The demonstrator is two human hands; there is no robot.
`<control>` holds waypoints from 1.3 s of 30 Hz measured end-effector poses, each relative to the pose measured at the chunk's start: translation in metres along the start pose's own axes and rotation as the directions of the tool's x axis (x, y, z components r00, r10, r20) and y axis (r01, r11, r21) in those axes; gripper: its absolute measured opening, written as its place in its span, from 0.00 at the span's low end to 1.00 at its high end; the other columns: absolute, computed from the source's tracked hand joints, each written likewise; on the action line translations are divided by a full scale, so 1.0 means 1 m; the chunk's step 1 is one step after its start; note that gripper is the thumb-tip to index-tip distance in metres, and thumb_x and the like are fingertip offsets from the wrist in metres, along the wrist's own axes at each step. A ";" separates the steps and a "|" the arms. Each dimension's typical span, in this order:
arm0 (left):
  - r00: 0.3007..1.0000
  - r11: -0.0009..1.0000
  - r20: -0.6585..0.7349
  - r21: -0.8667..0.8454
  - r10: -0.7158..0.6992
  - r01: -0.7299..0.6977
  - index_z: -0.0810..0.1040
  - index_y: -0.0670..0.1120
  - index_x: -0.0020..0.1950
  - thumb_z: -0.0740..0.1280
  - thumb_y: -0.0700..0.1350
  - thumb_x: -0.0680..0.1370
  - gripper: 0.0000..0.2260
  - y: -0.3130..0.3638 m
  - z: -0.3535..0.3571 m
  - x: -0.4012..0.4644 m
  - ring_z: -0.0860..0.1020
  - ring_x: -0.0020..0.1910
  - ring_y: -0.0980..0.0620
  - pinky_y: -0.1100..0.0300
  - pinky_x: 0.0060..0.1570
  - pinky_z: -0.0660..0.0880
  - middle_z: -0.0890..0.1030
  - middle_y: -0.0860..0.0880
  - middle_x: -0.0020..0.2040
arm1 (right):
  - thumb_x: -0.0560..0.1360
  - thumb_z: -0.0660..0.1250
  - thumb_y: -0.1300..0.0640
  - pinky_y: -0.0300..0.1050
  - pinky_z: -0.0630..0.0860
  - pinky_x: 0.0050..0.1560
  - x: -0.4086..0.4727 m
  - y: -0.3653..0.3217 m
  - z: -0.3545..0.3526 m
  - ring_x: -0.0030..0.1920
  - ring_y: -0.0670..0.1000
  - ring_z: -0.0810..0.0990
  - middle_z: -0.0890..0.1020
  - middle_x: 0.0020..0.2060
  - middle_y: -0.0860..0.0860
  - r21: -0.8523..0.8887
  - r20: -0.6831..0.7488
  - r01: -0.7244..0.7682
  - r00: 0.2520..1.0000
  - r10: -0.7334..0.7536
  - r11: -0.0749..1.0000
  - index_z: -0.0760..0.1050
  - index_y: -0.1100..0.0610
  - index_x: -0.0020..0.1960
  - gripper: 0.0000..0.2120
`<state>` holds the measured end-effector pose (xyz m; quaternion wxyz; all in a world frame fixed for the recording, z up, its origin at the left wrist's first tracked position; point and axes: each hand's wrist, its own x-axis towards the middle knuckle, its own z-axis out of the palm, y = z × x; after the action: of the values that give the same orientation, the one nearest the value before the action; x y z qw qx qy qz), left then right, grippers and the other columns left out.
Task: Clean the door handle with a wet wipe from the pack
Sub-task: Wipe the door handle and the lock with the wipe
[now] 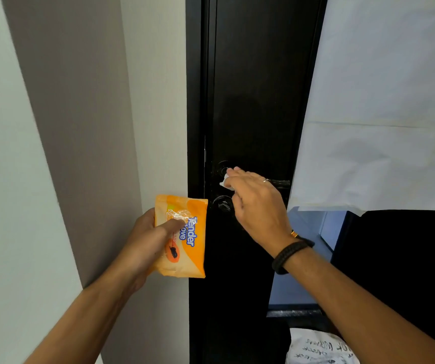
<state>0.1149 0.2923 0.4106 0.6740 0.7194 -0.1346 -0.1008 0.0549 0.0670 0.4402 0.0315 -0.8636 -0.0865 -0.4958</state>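
My left hand grips an orange pack of wet wipes, held upright beside the door frame, thumb across its clear flap. My right hand presses a crumpled white wet wipe against the black door handle. The hand covers most of the lever; only its right end shows. A round black lock fitting sits just below the handle, and another round plate just above the fingertips.
The black door stands ajar, with a white wall and grey panel to the left. White paper sheets hang over the right side. A blue floor shows through the gap below.
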 end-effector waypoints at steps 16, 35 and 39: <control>1.000 1.000 -0.013 0.016 -0.012 0.012 0.81 0.51 0.60 0.70 0.47 0.81 0.08 -0.003 -0.001 0.001 0.89 0.47 0.42 0.42 0.50 0.85 0.90 0.46 0.51 | 0.81 0.68 0.60 0.49 0.82 0.41 -0.048 0.080 -0.038 0.40 0.48 0.82 0.84 0.41 0.48 0.143 -0.027 -0.569 0.816 0.578 0.810 0.83 0.54 0.54 0.06; 1.000 0.999 0.018 0.029 -0.016 0.015 0.81 0.50 0.61 0.69 0.46 0.82 0.08 -0.002 0.000 -0.001 0.89 0.46 0.43 0.47 0.45 0.85 0.90 0.46 0.50 | 0.77 0.75 0.53 0.36 0.78 0.48 -0.041 0.078 0.001 0.49 0.44 0.81 0.83 0.48 0.44 0.426 -0.071 -0.500 0.812 0.579 0.754 0.83 0.50 0.53 0.06; 1.000 0.999 0.018 0.046 -0.007 0.007 0.81 0.49 0.61 0.70 0.46 0.81 0.09 -0.003 0.000 0.003 0.89 0.47 0.41 0.46 0.45 0.85 0.90 0.46 0.51 | 0.77 0.75 0.53 0.28 0.71 0.50 -0.040 0.092 -0.002 0.56 0.45 0.71 0.74 0.57 0.48 0.219 -0.214 -0.502 0.812 0.544 0.836 0.82 0.53 0.55 0.09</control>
<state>0.1175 0.2917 0.4082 0.6558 0.7341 -0.1403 -0.1065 0.0505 -0.0284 0.4098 0.2442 -0.7739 0.1223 -0.5714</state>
